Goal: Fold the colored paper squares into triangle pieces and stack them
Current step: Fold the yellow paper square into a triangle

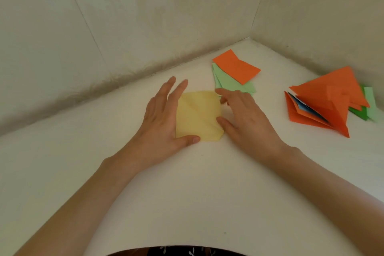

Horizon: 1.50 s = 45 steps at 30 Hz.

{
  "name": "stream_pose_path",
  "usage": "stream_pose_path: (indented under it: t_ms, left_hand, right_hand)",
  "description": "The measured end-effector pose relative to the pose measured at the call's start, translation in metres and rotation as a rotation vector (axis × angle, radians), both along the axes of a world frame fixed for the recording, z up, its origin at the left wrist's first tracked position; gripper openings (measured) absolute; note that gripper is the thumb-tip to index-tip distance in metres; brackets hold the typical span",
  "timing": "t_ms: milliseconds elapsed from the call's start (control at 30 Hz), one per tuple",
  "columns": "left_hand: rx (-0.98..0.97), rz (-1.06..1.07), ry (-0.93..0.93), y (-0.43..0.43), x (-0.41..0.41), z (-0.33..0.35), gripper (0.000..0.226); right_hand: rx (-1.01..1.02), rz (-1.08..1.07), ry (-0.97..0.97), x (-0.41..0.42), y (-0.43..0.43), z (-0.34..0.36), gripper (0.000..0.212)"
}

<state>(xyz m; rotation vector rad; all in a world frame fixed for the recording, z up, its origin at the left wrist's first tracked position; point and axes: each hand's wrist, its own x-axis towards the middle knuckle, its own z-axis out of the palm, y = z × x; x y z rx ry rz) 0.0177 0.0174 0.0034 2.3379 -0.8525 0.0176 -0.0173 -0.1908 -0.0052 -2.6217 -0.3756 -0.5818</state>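
A yellow paper square (198,115) lies flat on the white table, creased along a diagonal. My left hand (164,118) rests at its left edge with fingers straight and the thumb pressing its near corner. My right hand (247,118) touches its right edge, thumb at the near right side, index finger at the far right corner. An orange square (236,66) lies on several light green squares (230,84) behind my right hand. At the right sits a pile of folded triangles (328,100), orange on top, blue and green sheets showing within and beneath.
The white table (197,183) fills a corner between two pale patterned walls (145,16). The triangle pile lies close to the right wall. A dark patterned garment (187,251) shows at the bottom edge.
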Motion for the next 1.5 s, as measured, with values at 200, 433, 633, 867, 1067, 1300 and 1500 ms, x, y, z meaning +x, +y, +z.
stream_pose_path:
  t_ms: [200, 433, 633, 867, 1067, 1300, 1500]
  left_hand:
    - [0.009, -0.156, -0.081, 0.001, 0.006, -0.008, 0.044]
    - [0.023, -0.153, 0.027, 0.004, 0.008, -0.008, 0.047]
    - [-0.005, -0.167, 0.05, 0.008, 0.01, -0.008, 0.037]
    - [-0.033, -0.09, 0.037, 0.012, 0.013, -0.006, 0.032]
    - [0.013, 0.002, -0.082, 0.007, 0.015, -0.015, 0.036]
    - [0.06, -0.033, -0.126, 0.009, 0.017, -0.013, 0.03]
    - [0.1, -0.102, -0.203, 0.017, 0.016, -0.003, 0.025]
  right_hand:
    - [-0.18, 0.155, -0.156, 0.005, -0.013, 0.0, 0.031]
    - [-0.122, 0.305, 0.141, -0.012, -0.027, 0.012, 0.033]
    - [-0.157, 0.312, 0.09, -0.011, -0.021, 0.01, 0.035]
    - [0.007, 0.193, 0.194, -0.008, -0.012, 0.002, 0.035]
    - [-0.076, 0.055, 0.094, -0.007, 0.003, -0.001, 0.027]
    - [-0.101, 0.008, 0.204, -0.009, 0.003, 0.0, 0.03]
    - [-0.029, 0.049, 0.354, -0.008, -0.003, 0.006, 0.033]
